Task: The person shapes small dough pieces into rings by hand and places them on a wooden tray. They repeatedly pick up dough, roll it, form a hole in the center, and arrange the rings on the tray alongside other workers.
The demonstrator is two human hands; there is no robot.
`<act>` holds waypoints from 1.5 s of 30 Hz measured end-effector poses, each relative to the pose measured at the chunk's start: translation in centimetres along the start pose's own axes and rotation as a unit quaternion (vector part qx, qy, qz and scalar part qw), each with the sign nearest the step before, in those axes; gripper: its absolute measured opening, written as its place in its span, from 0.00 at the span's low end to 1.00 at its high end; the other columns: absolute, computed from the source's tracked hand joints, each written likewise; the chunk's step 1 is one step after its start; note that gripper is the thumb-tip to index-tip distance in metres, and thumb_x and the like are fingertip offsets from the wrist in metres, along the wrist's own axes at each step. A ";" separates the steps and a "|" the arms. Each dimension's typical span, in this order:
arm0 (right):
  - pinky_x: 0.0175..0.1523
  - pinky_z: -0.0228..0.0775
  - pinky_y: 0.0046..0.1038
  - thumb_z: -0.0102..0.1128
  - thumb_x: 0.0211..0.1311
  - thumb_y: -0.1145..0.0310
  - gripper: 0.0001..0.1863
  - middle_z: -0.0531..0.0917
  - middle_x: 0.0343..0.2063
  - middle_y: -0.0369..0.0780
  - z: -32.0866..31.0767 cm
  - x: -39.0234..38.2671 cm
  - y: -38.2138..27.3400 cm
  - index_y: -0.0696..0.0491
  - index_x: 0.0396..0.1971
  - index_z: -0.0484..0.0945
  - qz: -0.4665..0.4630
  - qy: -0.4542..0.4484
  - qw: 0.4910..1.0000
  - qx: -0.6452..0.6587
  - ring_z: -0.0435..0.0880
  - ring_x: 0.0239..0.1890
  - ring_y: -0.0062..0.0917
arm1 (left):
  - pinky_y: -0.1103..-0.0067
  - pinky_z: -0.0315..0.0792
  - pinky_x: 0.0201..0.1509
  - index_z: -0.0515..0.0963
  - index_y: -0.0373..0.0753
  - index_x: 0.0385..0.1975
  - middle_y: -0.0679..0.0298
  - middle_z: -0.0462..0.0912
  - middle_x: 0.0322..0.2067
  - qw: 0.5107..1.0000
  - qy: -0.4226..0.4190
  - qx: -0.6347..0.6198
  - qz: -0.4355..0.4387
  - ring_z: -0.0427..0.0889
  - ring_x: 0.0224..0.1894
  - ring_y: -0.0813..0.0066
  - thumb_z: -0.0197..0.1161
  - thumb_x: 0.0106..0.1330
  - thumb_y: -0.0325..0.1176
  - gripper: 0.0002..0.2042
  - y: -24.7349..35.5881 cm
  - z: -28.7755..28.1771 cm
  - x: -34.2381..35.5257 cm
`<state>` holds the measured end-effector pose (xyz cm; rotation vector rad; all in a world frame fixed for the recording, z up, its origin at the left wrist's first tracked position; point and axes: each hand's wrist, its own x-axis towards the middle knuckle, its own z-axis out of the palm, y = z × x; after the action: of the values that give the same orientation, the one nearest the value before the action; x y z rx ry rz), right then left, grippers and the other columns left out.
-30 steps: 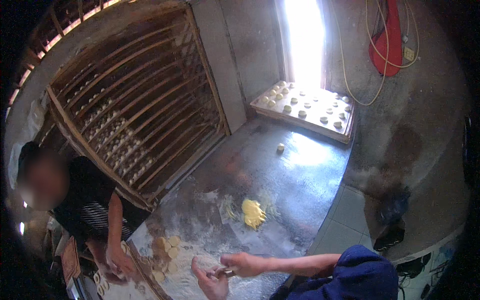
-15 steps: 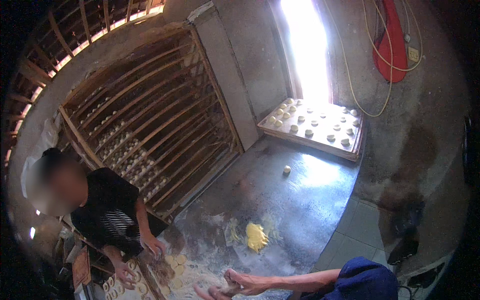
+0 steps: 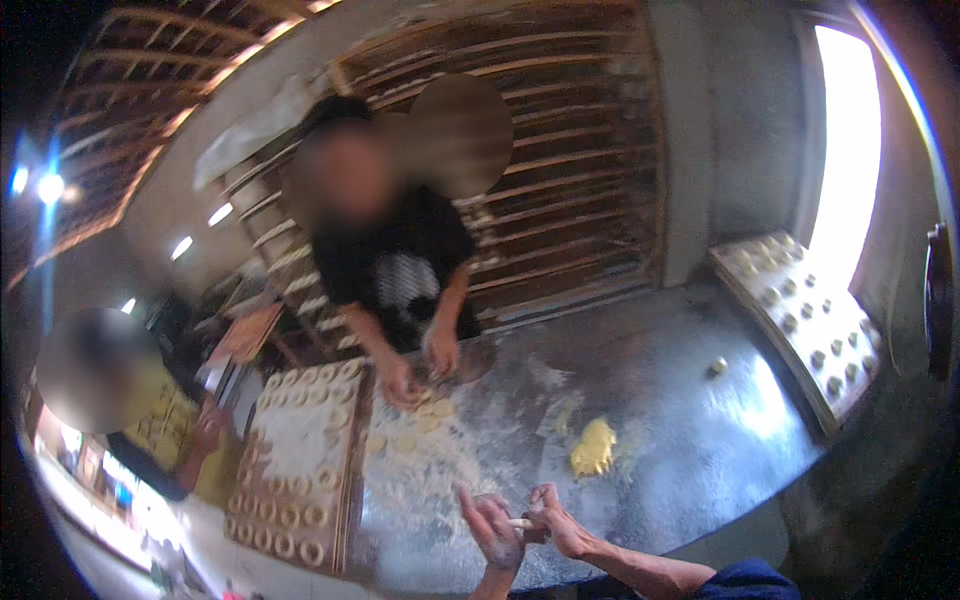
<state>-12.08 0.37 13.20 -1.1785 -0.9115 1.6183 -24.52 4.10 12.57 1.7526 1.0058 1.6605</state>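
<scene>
Over the near edge of the table, my left hand [image 3: 490, 528] is raised with its fingers stretched out and flour on the skin. Close beside it, my right hand [image 3: 555, 522] is closed, fingers curled round a small pale piece of dough [image 3: 520, 523]. That piece bridges the gap between the hands and touches my left hand; most of its shape is hidden. Beyond my right hand a yellow lump of soft dough [image 3: 594, 448] sits on the dark table [image 3: 650, 380]. Flat dough rounds [image 3: 428, 420] lie in the flour to the far left.
A co-worker in black [image 3: 395, 270] handles dough across the table. At left stands a tray [image 3: 300, 430] of ring-shaped dough; a person in yellow [image 3: 175, 430] is beyond it. One dough ball [image 3: 717, 367] lies at right, near a board [image 3: 805, 310] of balls. Wooden racks [image 3: 570, 170] stand behind.
The view has swung left, bringing the ring tray and the person in yellow into sight. My left hand now shows clearly beside my right. The co-worker's hands have come together over the dough rounds.
</scene>
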 end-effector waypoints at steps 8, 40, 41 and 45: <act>0.31 0.66 0.26 0.44 0.67 0.59 0.10 0.69 0.31 0.37 1.0 1.4 0.1 0.45 0.39 0.56 0.016 0.036 0.985 0.166 0.75 0.32 0.26 | 0.71 0.73 0.31 0.43 0.41 0.71 0.61 0.72 0.36 0.982 0.025 -0.078 -0.172 0.70 0.26 0.72 0.41 0.75 0.39 0.27 0.1 0.0 0.8; 0.55 0.63 0.34 0.40 0.71 0.63 0.20 0.69 0.46 0.46 28.6 27.4 0.6 0.57 0.57 0.58 -0.203 -0.111 0.957 -0.178 0.70 0.49 0.33 | 0.65 0.75 0.45 0.66 0.36 0.60 0.48 0.78 0.45 0.970 -0.010 0.242 -0.005 0.79 0.44 0.48 0.53 0.69 0.29 0.19 -14.6 -28.8 16.8; 0.57 0.63 0.36 0.41 0.70 0.61 0.22 0.69 0.48 0.47 28.8 28.4 0.1 0.58 0.59 0.58 -0.169 -0.130 0.966 -0.144 0.71 0.50 0.35 | 0.65 0.75 0.43 0.66 0.38 0.60 0.48 0.79 0.44 0.966 -0.015 0.257 -0.006 0.80 0.43 0.47 0.53 0.68 0.29 0.19 -15.4 -29.6 17.7; 0.53 0.67 0.37 0.48 0.67 0.56 0.24 0.76 0.46 0.50 31.6 36.7 -1.1 0.56 0.56 0.62 -0.267 0.086 0.861 -0.424 0.76 0.48 0.40 | 0.67 0.75 0.43 0.64 0.41 0.62 0.50 0.78 0.44 0.959 0.018 0.078 -0.273 0.80 0.41 0.52 0.54 0.67 0.30 0.22 -21.2 -31.5 23.4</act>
<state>-47.07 33.88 12.12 -1.4224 -1.7350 0.6230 -59.68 31.54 13.44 1.3608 1.5088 1.2875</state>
